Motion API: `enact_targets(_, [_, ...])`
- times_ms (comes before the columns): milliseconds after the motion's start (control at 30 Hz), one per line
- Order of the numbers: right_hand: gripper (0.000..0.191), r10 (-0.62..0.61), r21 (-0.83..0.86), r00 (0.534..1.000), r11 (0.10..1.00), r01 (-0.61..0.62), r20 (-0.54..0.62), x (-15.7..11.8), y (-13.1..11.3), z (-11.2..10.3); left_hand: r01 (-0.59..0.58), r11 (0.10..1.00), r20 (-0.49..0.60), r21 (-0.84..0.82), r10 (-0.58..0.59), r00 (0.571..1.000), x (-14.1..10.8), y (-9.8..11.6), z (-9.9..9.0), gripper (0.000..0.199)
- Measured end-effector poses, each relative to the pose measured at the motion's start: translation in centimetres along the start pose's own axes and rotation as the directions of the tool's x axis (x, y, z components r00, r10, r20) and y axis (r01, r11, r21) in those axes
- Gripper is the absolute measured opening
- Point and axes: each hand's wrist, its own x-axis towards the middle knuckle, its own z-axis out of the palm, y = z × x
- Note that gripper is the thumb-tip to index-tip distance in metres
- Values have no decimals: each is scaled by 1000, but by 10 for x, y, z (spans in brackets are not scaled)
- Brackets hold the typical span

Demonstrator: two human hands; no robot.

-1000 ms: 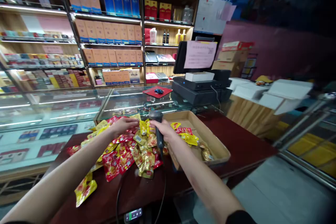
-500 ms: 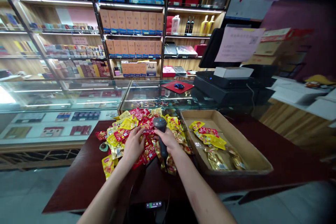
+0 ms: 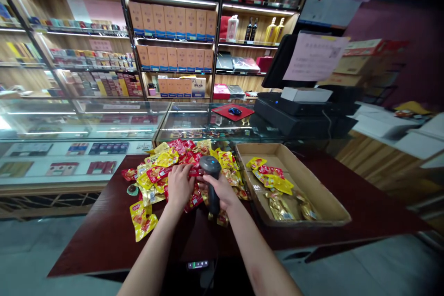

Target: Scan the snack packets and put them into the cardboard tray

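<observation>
Principal risk: the loose heap of red and yellow foil snack sachets (image 3: 163,166) lies directly under both hands, with nothing containing it. A hard sweep by the left hand (image 3: 179,186) could push sachets across the dark red counter (image 3: 364,208) and over its edge. The stray yellow sachet (image 3: 143,221) just beside the left forearm (image 3: 149,259) is the most exposed. The handheld barcode scanner (image 3: 210,164) is a second concern: its cord is largely out of sight, and a snag could drag sachets along or pull the scanner out of line. Overlapping packets also create a risk of reading the wrong code if the scanner is aimed into the heap. The cardboard tray (image 3: 314,185) stands just right of the right hand (image 3: 218,188), close to the heap, so careless handling could knock sachets against its wall.

Pose: both forearms reach forward and converge over the heap, with the hands almost touching. The left hand is palm down, its fingers curled into the sachets; whether it grips one cannot be determined. The right hand is closed around the scanner's handle, with the scanner head standing above the knuckles.
</observation>
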Motion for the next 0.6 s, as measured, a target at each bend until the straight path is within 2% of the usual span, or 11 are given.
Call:
enact_targets(67, [38, -38, -11, 998, 999, 37, -51, -4, -6, -4, 55, 984, -89, -172, -71, 993, 0, 1, -6, 29])
enact_targets(133, [39, -73, -35, 993, 997, 70, -94, -7, -11, -7, 155, 906, -111, -393, -215, 970, 0, 1, -11, 31])
enact_targets(200, [41, -90, -59, 990, 995, 84, -112, -10, -15, -9, 291, 740, -25, -607, -383, 923, 0, 2, -14, 36])
enact_targets(300, [41, -96, -77, 989, 993, 87, -113, -14, -16, -10, 401, 392, 145, -828, -542, 828, -1, 6, -14, 36])
enact_targets(367, [40, -105, -65, 988, 993, 98, -111, -15, -15, -10, 379, 187, 217, -906, -564, 796, -4, 13, -14, 34])
enact_targets(467, [38, -120, -28, 985, 993, 117, -125, -15, -14, -11, 370, -34, 334, -928, -510, 793, -11, 25, -12, 33])
enact_targets(533, [36, -145, -33, 977, 989, 142, -154, -14, -13, -12, 399, -120, 406, -909, -468, 785, -17, 31, -11, 35])
enact_targets(600, [36, -191, -72, 961, 981, 180, -200, -13, -14, -14, 444, -132, 455, -886, -430, 780, -23, 34, -8, 38])
